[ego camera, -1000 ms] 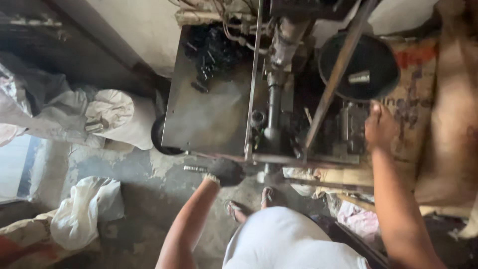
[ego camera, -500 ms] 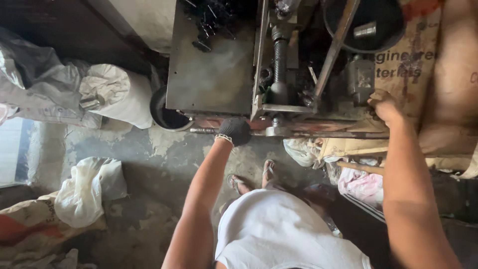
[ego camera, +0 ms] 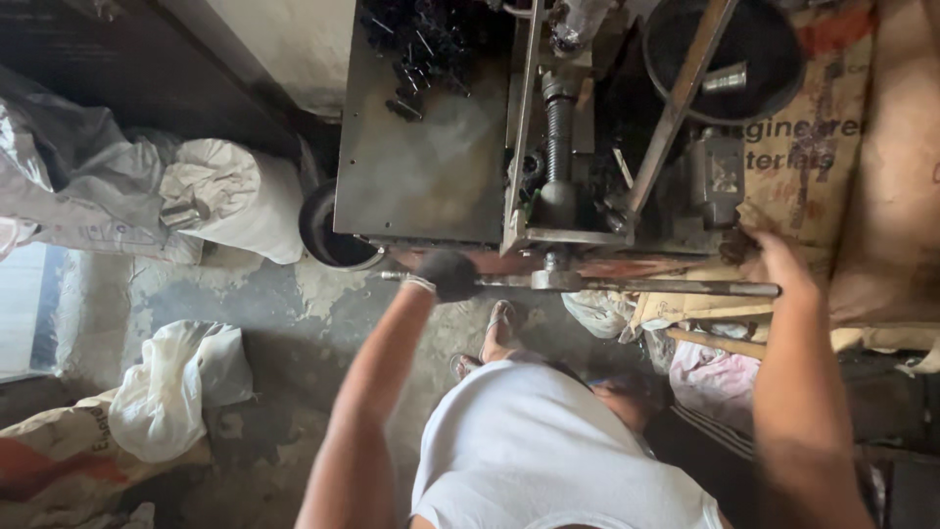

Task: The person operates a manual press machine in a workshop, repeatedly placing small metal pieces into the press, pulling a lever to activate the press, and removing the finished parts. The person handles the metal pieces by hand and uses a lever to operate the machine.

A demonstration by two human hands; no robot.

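Left of the machine (ego camera: 548, 147), white sacks (ego camera: 235, 196) crowd the floor. I see my left hand (ego camera: 448, 274), in a dark glove, closed around the long steel bar (ego camera: 587, 285) lying across the machine's front edge. Further right, my right hand (ego camera: 774, 264) rests at the bar's far end, grip unclear. I judge the bar could slip sideways if either hand loosens, or catch the cardboard (ego camera: 832, 157) beside the machine.

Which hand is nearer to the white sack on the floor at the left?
Left. The left hand, in a dark glove, grips the long bar closer to the white sack; the right hand is at the bar's far end.
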